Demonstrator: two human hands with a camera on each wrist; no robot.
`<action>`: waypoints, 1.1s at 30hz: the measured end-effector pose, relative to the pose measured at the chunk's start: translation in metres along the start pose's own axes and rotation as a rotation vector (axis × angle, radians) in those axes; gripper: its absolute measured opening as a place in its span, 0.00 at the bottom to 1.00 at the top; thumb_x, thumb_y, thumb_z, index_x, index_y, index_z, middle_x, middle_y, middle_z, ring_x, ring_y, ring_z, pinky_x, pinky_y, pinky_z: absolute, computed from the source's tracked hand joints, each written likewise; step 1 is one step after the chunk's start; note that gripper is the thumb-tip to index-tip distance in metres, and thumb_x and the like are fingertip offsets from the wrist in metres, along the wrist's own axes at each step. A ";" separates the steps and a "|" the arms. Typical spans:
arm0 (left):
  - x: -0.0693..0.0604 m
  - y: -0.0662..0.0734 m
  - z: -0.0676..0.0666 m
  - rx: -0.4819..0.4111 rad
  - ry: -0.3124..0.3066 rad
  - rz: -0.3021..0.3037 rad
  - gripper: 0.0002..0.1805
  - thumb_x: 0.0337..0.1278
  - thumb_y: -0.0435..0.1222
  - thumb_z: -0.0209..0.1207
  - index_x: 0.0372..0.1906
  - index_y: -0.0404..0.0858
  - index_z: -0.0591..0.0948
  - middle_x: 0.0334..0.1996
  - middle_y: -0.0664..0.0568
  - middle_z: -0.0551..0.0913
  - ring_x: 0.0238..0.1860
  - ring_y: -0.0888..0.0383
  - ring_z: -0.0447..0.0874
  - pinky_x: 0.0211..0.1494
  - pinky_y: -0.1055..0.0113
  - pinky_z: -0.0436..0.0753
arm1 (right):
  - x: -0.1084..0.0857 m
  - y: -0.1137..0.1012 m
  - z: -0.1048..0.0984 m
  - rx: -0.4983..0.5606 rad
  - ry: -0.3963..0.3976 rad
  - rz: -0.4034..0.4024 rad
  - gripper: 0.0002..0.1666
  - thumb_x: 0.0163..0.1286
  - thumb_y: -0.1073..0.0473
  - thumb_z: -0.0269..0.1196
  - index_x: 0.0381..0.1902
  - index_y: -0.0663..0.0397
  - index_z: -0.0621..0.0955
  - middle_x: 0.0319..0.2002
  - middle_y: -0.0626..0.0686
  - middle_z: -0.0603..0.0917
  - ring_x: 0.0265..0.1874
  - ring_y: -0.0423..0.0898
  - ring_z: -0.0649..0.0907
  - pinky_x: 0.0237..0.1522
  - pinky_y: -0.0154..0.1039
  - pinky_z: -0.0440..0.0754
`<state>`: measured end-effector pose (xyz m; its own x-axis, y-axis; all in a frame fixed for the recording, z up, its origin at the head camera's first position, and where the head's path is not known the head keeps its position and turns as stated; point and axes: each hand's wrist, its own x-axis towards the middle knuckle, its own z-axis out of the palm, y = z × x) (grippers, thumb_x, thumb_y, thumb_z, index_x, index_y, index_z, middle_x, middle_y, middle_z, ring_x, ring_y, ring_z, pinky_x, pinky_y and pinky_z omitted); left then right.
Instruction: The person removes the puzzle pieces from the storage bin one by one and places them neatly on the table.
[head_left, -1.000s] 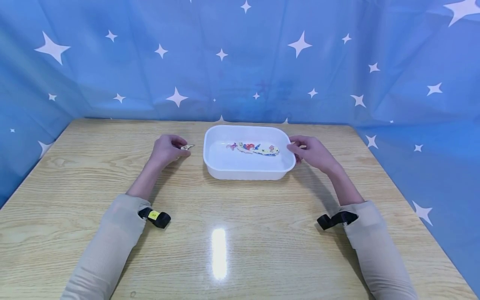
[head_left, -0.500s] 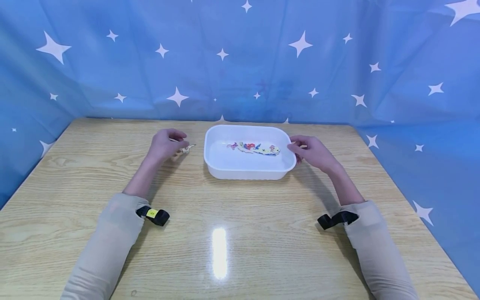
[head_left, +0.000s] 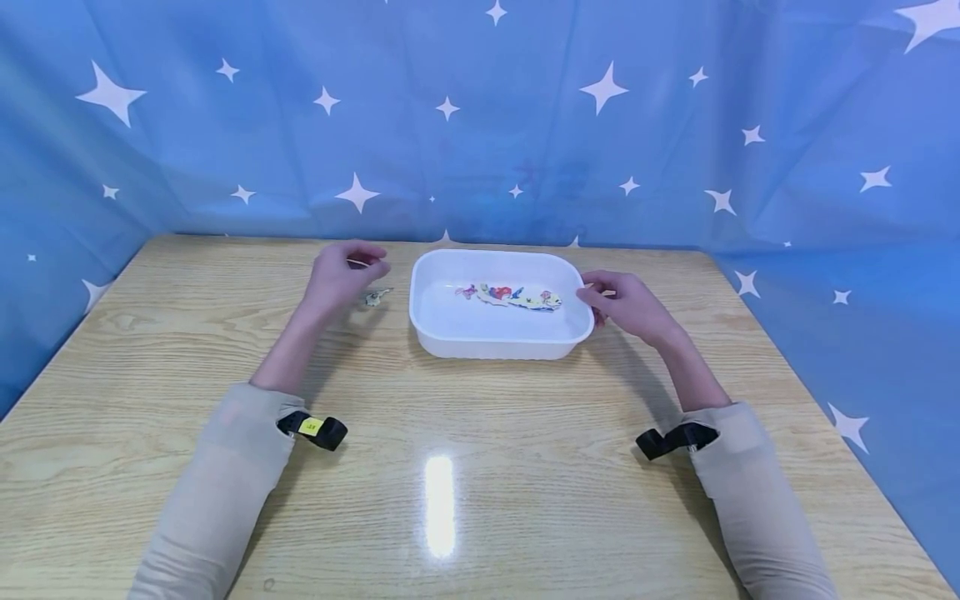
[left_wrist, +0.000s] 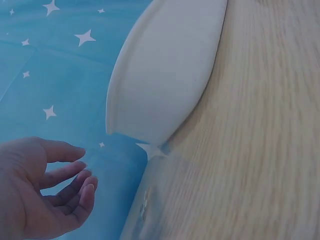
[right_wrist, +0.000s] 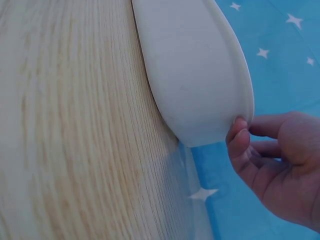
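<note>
The left hand [head_left: 341, 279] is raised over the table left of the white basin [head_left: 495, 348], its fingers loosely bent with nothing between them; the left wrist view shows the same empty hand [left_wrist: 47, 190]. Just below its fingertips a small patterned piece [head_left: 374, 297] lies on the table, seen faintly [left_wrist: 144, 204] in the left wrist view. The right hand [head_left: 630, 307] pinches the basin's right rim between thumb and fingers, as the right wrist view confirms at the rim [right_wrist: 248, 95]. Inside the basin are colourful figures [head_left: 501, 293]; whether printed or loose I cannot tell.
The wood-grain table [head_left: 540, 467] extends in front of the basin. Behind it and along its sides hangs a blue curtain [head_left: 420, 150] with white stars. Each wrist wears a black strap, the left one [head_left: 322, 431] with a yellow label.
The left hand has let go of the small piece, which now lies on the table, and has lifted away toward the back. The right hand and the basin stay in place.
</note>
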<state>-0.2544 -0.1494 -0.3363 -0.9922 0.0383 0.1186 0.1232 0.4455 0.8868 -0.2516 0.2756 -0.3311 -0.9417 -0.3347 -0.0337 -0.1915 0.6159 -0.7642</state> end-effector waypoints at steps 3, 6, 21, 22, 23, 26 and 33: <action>0.000 0.005 0.003 -0.010 0.006 0.024 0.18 0.66 0.36 0.62 0.55 0.28 0.82 0.48 0.39 0.83 0.47 0.51 0.80 0.48 0.69 0.78 | 0.000 0.000 0.000 0.004 -0.001 0.004 0.26 0.79 0.53 0.57 0.67 0.63 0.74 0.41 0.64 0.81 0.29 0.48 0.82 0.36 0.51 0.84; -0.002 0.010 0.006 -0.023 0.006 0.037 0.17 0.66 0.36 0.61 0.54 0.29 0.82 0.48 0.40 0.83 0.47 0.51 0.80 0.46 0.70 0.79 | 0.000 0.000 0.000 0.008 0.001 0.006 0.26 0.79 0.53 0.57 0.67 0.63 0.74 0.41 0.64 0.81 0.28 0.48 0.82 0.36 0.51 0.84; -0.006 0.038 0.025 -0.066 -0.078 0.086 0.15 0.68 0.34 0.60 0.54 0.31 0.82 0.49 0.41 0.83 0.49 0.47 0.81 0.52 0.64 0.80 | 0.001 0.001 0.000 -0.001 0.003 0.002 0.26 0.79 0.54 0.57 0.67 0.64 0.74 0.40 0.64 0.81 0.28 0.49 0.82 0.35 0.49 0.84; -0.006 0.040 0.026 -0.067 -0.084 0.084 0.15 0.68 0.34 0.60 0.54 0.31 0.82 0.49 0.41 0.83 0.49 0.48 0.81 0.52 0.63 0.80 | 0.001 0.001 0.000 -0.002 0.002 0.003 0.26 0.79 0.54 0.57 0.66 0.64 0.74 0.40 0.64 0.81 0.28 0.49 0.82 0.35 0.49 0.84; -0.006 0.041 0.028 -0.069 -0.091 0.084 0.15 0.68 0.34 0.60 0.55 0.31 0.81 0.49 0.42 0.83 0.49 0.48 0.81 0.53 0.63 0.80 | 0.001 0.001 0.000 -0.002 0.002 0.003 0.26 0.79 0.54 0.57 0.66 0.64 0.74 0.40 0.64 0.81 0.28 0.49 0.81 0.35 0.48 0.84; -0.005 0.045 0.034 -0.081 -0.107 0.093 0.15 0.68 0.34 0.60 0.55 0.32 0.81 0.49 0.42 0.84 0.49 0.49 0.82 0.53 0.61 0.80 | 0.001 0.002 0.000 -0.002 0.001 0.002 0.26 0.79 0.54 0.57 0.66 0.64 0.74 0.38 0.64 0.80 0.28 0.49 0.81 0.34 0.48 0.84; -0.004 0.050 0.049 -0.102 -0.137 0.130 0.14 0.67 0.32 0.60 0.54 0.30 0.82 0.48 0.42 0.84 0.48 0.49 0.82 0.53 0.61 0.81 | 0.001 0.002 0.000 -0.004 0.002 0.002 0.26 0.79 0.54 0.57 0.66 0.64 0.74 0.37 0.64 0.80 0.27 0.49 0.81 0.35 0.48 0.84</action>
<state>-0.2455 -0.0837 -0.3140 -0.9602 0.2140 0.1793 0.2447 0.3360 0.9095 -0.2533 0.2763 -0.3329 -0.9425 -0.3324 -0.0339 -0.1910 0.6192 -0.7616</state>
